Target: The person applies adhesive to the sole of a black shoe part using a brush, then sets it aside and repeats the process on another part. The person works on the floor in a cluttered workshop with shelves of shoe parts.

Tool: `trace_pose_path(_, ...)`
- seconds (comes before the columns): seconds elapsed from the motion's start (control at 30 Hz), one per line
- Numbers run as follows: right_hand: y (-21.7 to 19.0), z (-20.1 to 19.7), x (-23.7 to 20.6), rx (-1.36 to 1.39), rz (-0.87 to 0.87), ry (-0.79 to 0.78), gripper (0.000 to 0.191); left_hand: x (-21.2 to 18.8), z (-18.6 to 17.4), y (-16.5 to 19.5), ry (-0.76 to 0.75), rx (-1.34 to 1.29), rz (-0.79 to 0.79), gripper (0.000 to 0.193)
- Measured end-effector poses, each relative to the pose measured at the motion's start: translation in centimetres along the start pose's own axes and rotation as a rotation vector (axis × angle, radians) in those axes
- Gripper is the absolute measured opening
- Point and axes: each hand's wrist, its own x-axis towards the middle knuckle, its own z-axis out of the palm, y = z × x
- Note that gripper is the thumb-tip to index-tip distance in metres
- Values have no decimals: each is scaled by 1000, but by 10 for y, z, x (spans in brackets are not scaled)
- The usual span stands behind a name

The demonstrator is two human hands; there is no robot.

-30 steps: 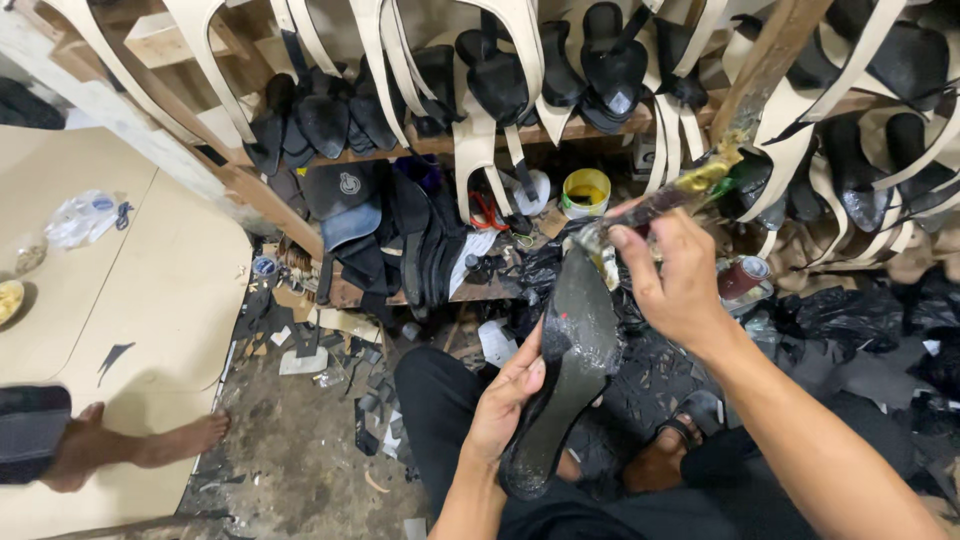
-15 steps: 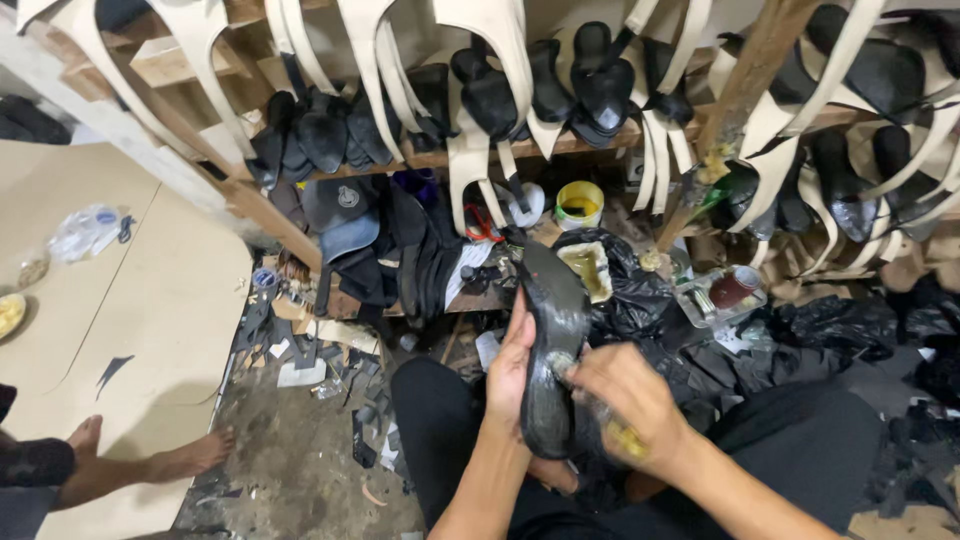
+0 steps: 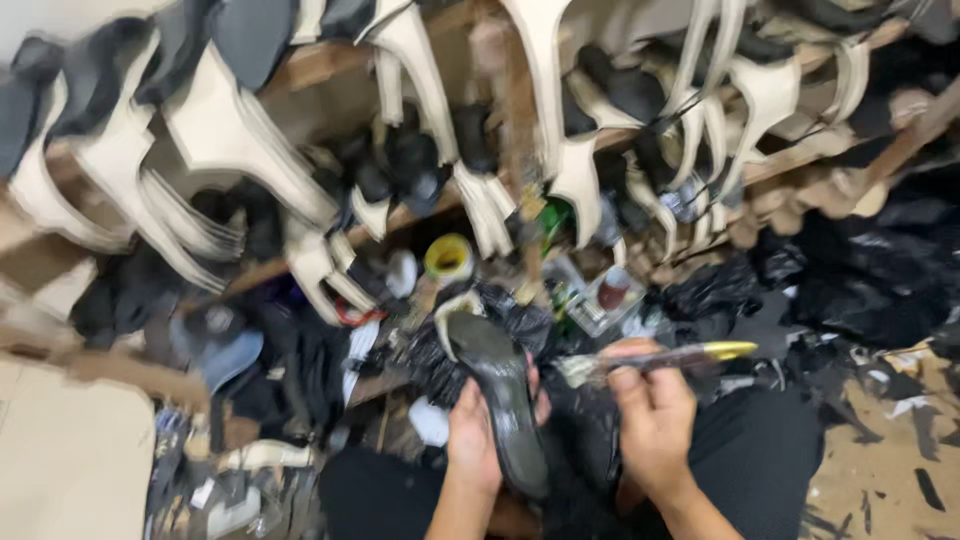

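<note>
Cluttered wooden shelves (image 3: 300, 250) behind. Now lifted off the dark sole (image 3: 500, 400), gripped from beneath by left hand (image 3: 475, 440): brush (image 3: 650, 358), pinched in right hand (image 3: 655, 420), bristles toward nine o'clock.

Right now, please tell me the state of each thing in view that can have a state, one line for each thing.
Left hand: closed around the dark shoe sole, holding it up.
Dark shoe sole: held upright, its glossy face toward the camera.
Right hand: gripping the brush.
Brush: held level, bristles pointing at the sole, not touching it.
Yellow tub: standing on the shelf, open.
Pale shoe parts: hanging on the rack, blurred.
</note>
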Motion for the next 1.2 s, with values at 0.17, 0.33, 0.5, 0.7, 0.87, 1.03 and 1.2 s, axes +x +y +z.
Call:
trace_pose_path(0.17, 100, -125, 105, 501, -34, 573, 16, 80, 23, -77, -397, 198, -218, 62)
trace_pose_path(0.33, 200, -248, 158, 522, -63, 881, 18, 191, 66, -174, 15, 484, -217, 53)
trace_pose_path(0.5, 273, -331, 148, 448, -55, 1091, 16, 326, 99, -255, -199, 551, -362, 38)
trace_pose_path(0.7, 313, -363, 151, 417, 53, 1263, 18, 502, 173, -350, -223, 593, -180, 21)
trace_pose_path(0.87, 340, -370, 164, 419, 199, 1324, 24, 611, 248, -379, -104, 691, -83, 34)
trace_pose_path(1.03, 376, -381, 176, 344, 231, 1374, 24, 690, 280, -397, -57, 717, 92, 38)
trace_pose_path(1.2, 385, -382, 179, 351, 237, 1319, 26, 748, 303, -387, -30, 720, -139, 27)
